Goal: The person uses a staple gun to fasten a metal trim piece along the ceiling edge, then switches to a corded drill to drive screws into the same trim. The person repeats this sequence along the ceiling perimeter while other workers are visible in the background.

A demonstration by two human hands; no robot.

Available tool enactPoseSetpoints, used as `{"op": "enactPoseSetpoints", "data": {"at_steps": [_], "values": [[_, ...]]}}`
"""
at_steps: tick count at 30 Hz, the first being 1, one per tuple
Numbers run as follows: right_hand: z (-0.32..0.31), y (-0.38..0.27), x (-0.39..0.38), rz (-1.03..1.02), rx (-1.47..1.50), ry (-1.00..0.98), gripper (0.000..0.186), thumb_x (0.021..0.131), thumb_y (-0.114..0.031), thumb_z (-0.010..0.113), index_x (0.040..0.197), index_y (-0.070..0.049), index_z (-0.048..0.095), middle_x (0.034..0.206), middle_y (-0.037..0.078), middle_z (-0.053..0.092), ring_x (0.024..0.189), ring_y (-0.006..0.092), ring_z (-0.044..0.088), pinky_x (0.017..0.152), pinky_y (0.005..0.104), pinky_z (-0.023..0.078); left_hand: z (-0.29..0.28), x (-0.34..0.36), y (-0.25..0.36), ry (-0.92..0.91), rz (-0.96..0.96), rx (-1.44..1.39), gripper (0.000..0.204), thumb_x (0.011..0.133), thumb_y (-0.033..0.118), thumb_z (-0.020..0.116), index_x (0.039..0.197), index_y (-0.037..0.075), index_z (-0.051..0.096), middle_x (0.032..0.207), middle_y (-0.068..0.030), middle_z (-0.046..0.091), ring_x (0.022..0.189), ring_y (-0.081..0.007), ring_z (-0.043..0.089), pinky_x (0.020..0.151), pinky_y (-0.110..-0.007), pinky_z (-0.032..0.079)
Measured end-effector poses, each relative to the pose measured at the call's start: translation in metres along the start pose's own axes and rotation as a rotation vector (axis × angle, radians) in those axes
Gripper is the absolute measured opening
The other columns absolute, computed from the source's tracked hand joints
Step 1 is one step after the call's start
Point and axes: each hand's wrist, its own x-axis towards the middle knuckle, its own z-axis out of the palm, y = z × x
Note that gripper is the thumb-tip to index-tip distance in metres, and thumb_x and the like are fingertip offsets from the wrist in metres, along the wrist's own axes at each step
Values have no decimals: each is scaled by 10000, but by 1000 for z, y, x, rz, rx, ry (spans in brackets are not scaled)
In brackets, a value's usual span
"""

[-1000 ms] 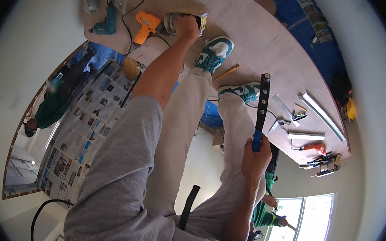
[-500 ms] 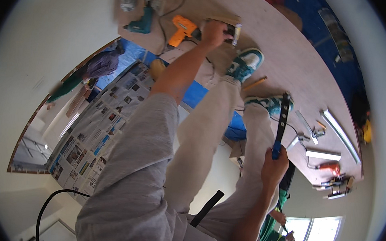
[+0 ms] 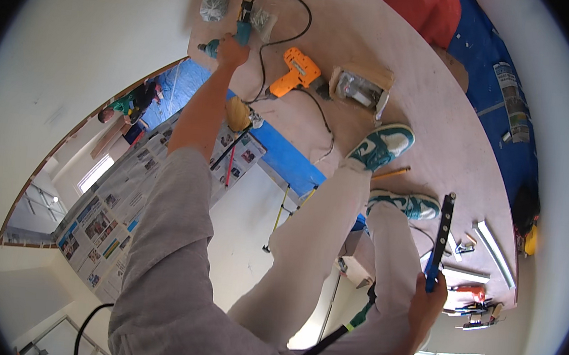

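Left hand (image 3: 233, 51) off carton (image 3: 364, 73), on teal drill (image 3: 243, 32)

I'm watching one wide fisheye camera riding on the person's head, the left of a side-by-side pair; it is looking down along the body, the grey shirt (image 3: 170, 248) is filling the lower edge close up, the pinkish board (image 3: 427, 88) is spreading farther off across the top, left hand (image 3: 232, 52) and right hand (image 3: 428, 299) are both falling within view, and straight edges are bending toward the rim
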Motion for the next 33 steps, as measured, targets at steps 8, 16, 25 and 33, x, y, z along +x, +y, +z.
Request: {"op": "enactPoseSetpoints", "data": {"at_steps": [8, 16, 25, 33], "values": [[-5, -29, 21, -93, -126, 100, 283, 968, -170, 687, 1167, 21, 625, 777, 24, 522, 683, 128, 444, 618, 327, 390, 59, 57, -20, -5, 20, -125, 898, 744, 285, 845, 1434, -19, 357, 1376, -262, 544, 1335, -462, 495, 1112, -681, 338], [-39, -80, 114, -174, -232, -415, 281, 904, -123, 755, 1137, 6, 665, 658, 30, 563, 528, 121, 525, 509, 325, 426, 33, 25, -24, -39, 216, -75, 657, 746, 210, 823, 1237, 6, 437, 1049, -315, 676, 1018, -525, 641, 879, -580, 521], [8, -56, 288, -157, -179, -877, 199, 918, -45, 712, 1114, -20, 730, 626, 53, 646, 495, 134, 598, 453, 308, 457, -24, -13, -13, 11, 323, 103, 676, 779, 247, 790, 1334, 51, 458, 1019, -259, 713, 965, -469, 690, 845, -563, 550], [40, -10, 328, -663, -741, 23, 565, 957, -420, 674, 1427, -133, 545, 1330, 160, 624, 1280, 351, 572, 1117, 538, 395, -91, -137, -27, 2, 535, 169, 630, 789, 165, 761, 1336, 21, 485, 1070, -249, 682, 1008, -474, 644, 898, -562, 494]]}}
